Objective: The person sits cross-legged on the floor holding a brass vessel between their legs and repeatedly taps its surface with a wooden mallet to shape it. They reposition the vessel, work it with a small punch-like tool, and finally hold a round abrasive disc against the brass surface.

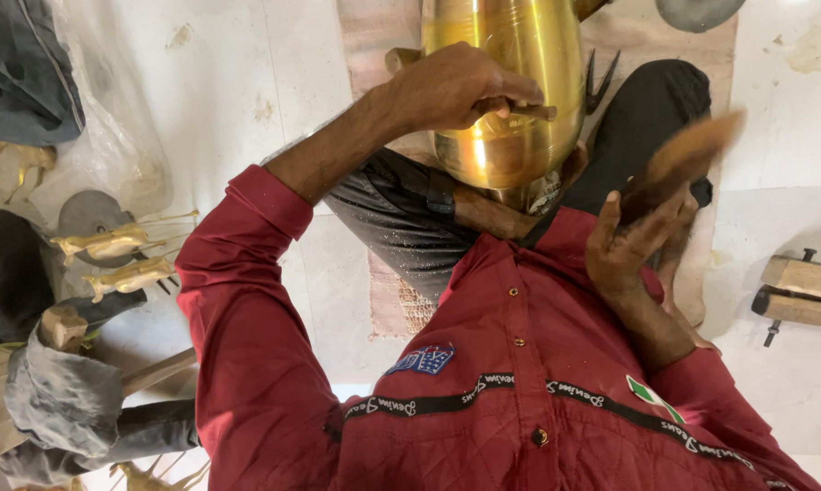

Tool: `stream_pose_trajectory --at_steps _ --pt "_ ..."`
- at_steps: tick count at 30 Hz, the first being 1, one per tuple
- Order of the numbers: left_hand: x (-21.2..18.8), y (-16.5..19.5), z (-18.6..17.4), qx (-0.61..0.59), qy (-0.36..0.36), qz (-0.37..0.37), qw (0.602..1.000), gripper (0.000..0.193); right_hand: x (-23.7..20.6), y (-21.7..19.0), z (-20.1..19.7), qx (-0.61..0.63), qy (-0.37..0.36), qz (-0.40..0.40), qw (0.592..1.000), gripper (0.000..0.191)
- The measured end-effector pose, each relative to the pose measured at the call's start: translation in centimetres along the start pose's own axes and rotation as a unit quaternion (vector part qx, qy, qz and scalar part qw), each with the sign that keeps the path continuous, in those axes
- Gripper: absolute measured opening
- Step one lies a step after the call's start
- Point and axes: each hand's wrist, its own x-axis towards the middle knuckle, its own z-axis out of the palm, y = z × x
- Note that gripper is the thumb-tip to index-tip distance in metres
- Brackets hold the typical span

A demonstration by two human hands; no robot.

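Observation:
A shiny brass vessel (510,82) rests between my crossed legs in dark trousers. My left hand (456,86) is closed around a wooden-handled tool (538,111) and holds it against the vessel's side. My right hand (624,241) is raised beside my right knee and grips a brown wooden mallet (688,155), which is blurred by motion. The mallet is apart from the vessel, to its right. My red shirt (520,382) fills the lower part of the view.
A woven mat (397,305) lies under my legs on the pale stone floor. Small brass figurines (110,245) sit at the left by dark cloths and a plastic bag (110,118). Wooden blocks with bolts (806,291) lie at the right.

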Motion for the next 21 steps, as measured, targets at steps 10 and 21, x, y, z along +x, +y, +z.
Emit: stream_pose_trajectory --at_steps 10,21 --pt "0.2 -0.7 0.6 0.015 -0.02 0.003 1.0 0.028 -0.4 0.2 -0.1 -0.055 -0.112 0.043 0.991 0.074" --pt "-4.8 -2.5 2.8 -0.386 0.459 -0.154 0.785 0.042 2.1 1.9 -1.2 0.005 -0.209 0.174 0.962 0.077"
